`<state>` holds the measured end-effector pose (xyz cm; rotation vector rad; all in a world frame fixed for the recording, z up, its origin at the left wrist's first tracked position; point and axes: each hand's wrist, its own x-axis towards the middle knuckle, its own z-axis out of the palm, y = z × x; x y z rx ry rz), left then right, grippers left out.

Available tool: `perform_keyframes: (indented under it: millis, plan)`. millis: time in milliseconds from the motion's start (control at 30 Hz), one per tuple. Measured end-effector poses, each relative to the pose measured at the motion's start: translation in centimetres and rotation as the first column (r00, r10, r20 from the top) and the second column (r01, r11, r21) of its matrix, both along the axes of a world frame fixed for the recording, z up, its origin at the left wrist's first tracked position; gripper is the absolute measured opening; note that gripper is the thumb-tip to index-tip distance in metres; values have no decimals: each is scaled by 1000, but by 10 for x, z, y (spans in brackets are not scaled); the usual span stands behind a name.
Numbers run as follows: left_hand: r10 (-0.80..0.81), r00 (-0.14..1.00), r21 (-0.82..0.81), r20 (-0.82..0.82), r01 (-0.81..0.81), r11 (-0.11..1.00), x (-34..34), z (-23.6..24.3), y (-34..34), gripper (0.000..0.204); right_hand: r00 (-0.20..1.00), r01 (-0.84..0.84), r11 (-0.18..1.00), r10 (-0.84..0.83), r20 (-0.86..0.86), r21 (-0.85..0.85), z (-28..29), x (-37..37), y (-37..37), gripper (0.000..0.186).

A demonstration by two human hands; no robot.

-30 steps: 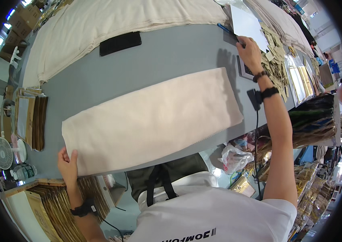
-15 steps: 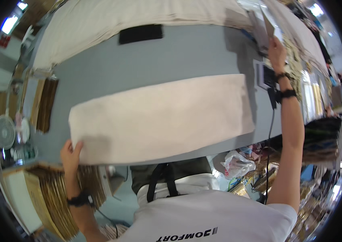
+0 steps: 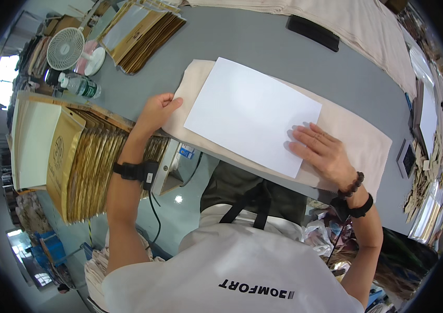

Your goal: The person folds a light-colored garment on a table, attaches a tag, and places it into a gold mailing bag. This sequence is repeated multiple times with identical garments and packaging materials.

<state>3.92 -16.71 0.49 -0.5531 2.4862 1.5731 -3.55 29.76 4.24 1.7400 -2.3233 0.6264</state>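
A long folded cream cloth [image 3: 359, 143] lies along the near edge of the grey table [image 3: 226, 28], with a white rectangular sheet [image 3: 250, 115] on top of it, over its left and middle part. My left hand [image 3: 158, 112] grips the cloth's left end, thumb and fingers closed on the edge. My right hand [image 3: 320, 148] lies flat on the right part of the white sheet, fingers stretched out.
Cream fabric [image 3: 367, 26] and a black flat object [image 3: 312, 33] lie at the back. Left are golden packets [image 3: 143, 34], a fan [image 3: 65, 49], a water bottle [image 3: 79, 86] and large gold bags [image 3: 91, 164]. Right are tan scraps [image 3: 422, 180] and a small framed object [image 3: 405, 159].
My right hand has come from the far right with a white sheet, which now lies on the cloth. My view has turned toward the left. My left hand still grips the cloth's end.
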Motion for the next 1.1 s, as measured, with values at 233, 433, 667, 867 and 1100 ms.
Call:
perform_keyframes:
  millis: [233, 433, 667, 867, 1100]
  plan:
    - [18, 999, 41, -35, -17, 999, 1, 0, 5, 28, 999, -35, 997, 36, -18, 67, -11, 1, -7, 37]
    - [17, 986, -22, -169, -21, 1000, 4, -6, 10, 32, 983, -56, 991, 33, 181, 123, -1, -7, -18, 47]
    - [91, 929, -214, -359, -177, 961, 14, -11, 42, 43, 958, 83, 996, -85, 274, 19, 14, -16, -71, 55]
    - [-248, 895, -554, -371, 1, 832, 18, 10, 56, 36, 933, 79, 996, -64, 354, -29, -15, -13, -184, 60]
    - [-93, 964, -207, -250, 41, 978, 5, -4, 30, 28, 970, 154, 971, -183, 159, 181, -41, -3, -213, 59]
